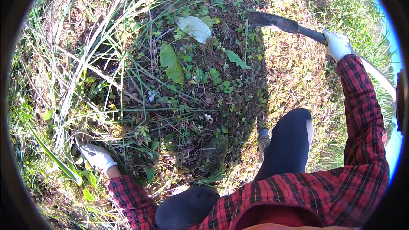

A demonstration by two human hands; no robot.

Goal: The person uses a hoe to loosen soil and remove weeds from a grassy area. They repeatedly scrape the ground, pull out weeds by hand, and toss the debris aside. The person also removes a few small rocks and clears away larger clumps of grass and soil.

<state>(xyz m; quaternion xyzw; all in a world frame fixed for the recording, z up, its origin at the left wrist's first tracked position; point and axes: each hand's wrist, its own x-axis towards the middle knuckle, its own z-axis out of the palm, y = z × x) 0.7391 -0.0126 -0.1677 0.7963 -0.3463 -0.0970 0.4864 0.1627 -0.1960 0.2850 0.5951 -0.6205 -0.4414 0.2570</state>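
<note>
My right hand (338, 44), in a white glove, holds a hooked blade tool (289, 26), apparently a brush hook, out to the right. Its dark curved blade points left above the ground, with the metal socket near my glove. A pale curved shaft (378, 73) runs on behind the hand towards the right rim. At the lower left, my left hand (97, 157), also gloved in white, is low in a clump of long grass (84, 67). Its fingertips are among the stems, and whether they close on any is hidden.
A pale upturned leaf (195, 28) and a green leaf (171, 63) lie on the shaded ground ahead. A dry stalk (102, 76) slants through the grass. My bent knee (292, 137) and shoe (264, 142) are at the lower right, and another knee (188, 206) is at the bottom.
</note>
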